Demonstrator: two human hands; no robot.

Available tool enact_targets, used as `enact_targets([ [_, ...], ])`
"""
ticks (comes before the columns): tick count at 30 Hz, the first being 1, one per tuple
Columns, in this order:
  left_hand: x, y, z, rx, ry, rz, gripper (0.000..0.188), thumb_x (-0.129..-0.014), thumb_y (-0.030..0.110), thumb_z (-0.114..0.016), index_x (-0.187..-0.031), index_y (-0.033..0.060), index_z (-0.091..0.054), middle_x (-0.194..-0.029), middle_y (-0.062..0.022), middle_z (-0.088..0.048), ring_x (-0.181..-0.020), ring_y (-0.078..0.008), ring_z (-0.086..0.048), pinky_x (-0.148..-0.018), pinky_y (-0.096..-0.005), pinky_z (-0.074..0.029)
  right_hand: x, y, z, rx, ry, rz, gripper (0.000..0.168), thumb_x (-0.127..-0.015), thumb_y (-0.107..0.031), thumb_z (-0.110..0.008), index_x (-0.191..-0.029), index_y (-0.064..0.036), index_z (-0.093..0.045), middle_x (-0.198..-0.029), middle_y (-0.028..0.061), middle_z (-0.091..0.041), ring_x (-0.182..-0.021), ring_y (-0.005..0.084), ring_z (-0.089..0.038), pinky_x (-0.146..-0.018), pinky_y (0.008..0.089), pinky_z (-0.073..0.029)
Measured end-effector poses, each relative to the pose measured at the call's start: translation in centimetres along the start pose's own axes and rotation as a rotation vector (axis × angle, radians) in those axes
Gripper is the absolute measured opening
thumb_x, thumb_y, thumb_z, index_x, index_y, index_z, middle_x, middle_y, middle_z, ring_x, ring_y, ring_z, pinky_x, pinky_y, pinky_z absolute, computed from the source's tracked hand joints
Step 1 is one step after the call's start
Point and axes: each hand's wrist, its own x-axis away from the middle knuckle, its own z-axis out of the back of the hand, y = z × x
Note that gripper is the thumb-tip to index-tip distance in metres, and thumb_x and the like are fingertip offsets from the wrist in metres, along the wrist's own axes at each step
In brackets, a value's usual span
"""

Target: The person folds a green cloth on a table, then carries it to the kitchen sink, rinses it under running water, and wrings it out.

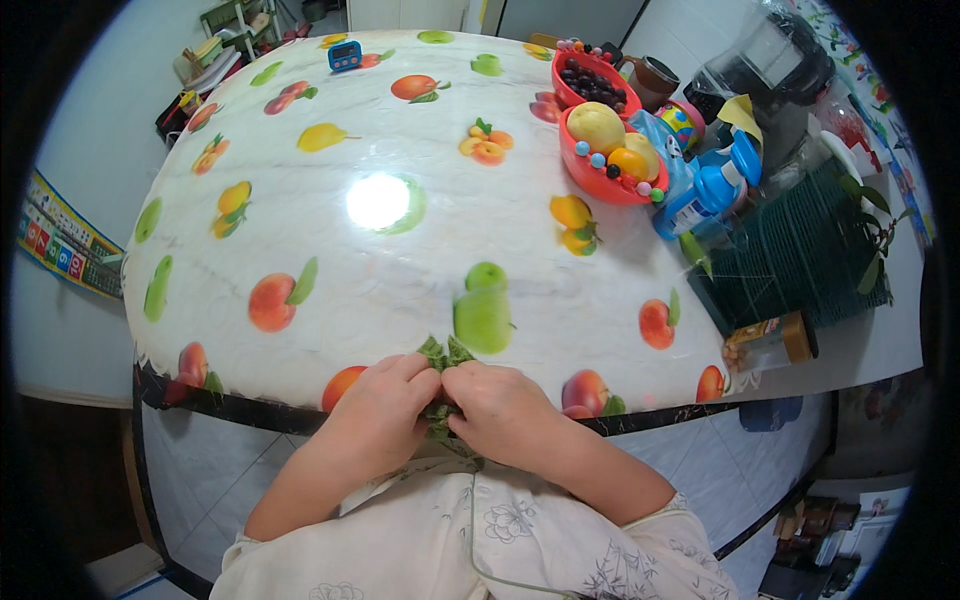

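Close to my body, at the near edge of the table (420, 292), my left hand (386, 409) and my right hand (499, 409) meet around a crumpled green patterned cloth (442, 352). Both hands are closed on it, knuckles up and side by side. Two small peaks of the cloth stick up beyond my fingers, and more of it shows between and below the thumbs. The rest is hidden under my hands, so its full shape cannot be made out. A fruit-printed cover lies over the table beneath.
On the right stand red bowls of yellow fruit (596, 127) and dark round fruit (592, 82), a brown mug (651, 81), a blue pump bottle (705, 191), a dark green rack (795, 240) and a jar lying sideways (772, 341). A blue digital timer (345, 56) sits at the far left.
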Motion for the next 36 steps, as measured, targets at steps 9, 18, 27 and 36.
enact_targets([
  [9,1.9,-1.5,2.3,0.008,0.022,0.057,0.024,-0.061,-0.009,-0.062,-0.082,0.0,-0.056,-0.086,-0.0162,-0.056,-0.089,-0.0394,-0.055,-0.075,-0.0456,-0.047,-2.1,-1.6,-2.5,0.021,0.047,0.097,0.019,-0.075,-0.005,-0.067,-0.088,-0.003,-0.054,-0.08,0.0143,-0.059,-0.075,0.0348,-0.062,-0.064,0.0441,-0.051],
  [18,3.1,-2.6,3.3,-0.013,0.063,0.093,0.022,-0.061,-0.012,-0.058,-0.08,0.0,-0.056,-0.084,-0.016,-0.056,-0.087,-0.0395,-0.054,-0.073,-0.0451,-0.046,-3.4,-2.7,-4.0,0.064,0.046,0.126,0.018,-0.077,-0.005,-0.065,-0.088,-0.002,-0.051,-0.079,0.0139,-0.057,-0.072,0.0326,-0.062,-0.061,0.0421,-0.052],
  [27,3.1,-2.2,2.2,-0.077,0.167,0.089,0.019,-0.061,-0.009,-0.06,-0.077,-0.0002,-0.053,-0.08,-0.0166,-0.053,-0.082,-0.0402,-0.053,-0.071,-0.0461,-0.045,-3.0,-2.5,-4.0,0.031,0.092,0.162,0.019,-0.075,-0.004,-0.065,-0.086,-0.002,-0.05,-0.078,0.0133,-0.055,-0.071,0.0318,-0.061,-0.06,0.0417,-0.051],
  [36,2.2,-1.5,1.0,-0.064,0.155,0.068,0.019,-0.06,-0.008,-0.062,-0.075,0.0001,-0.053,-0.08,-0.0165,-0.053,-0.081,-0.0397,-0.054,-0.068,-0.0468,-0.045,-1.7,-2.3,-2.8,0.04,0.052,0.102,0.018,-0.073,-0.003,-0.063,-0.087,0.0,-0.053,-0.081,0.0154,-0.057,-0.076,0.0319,-0.062,-0.064,0.0404,-0.053],
])
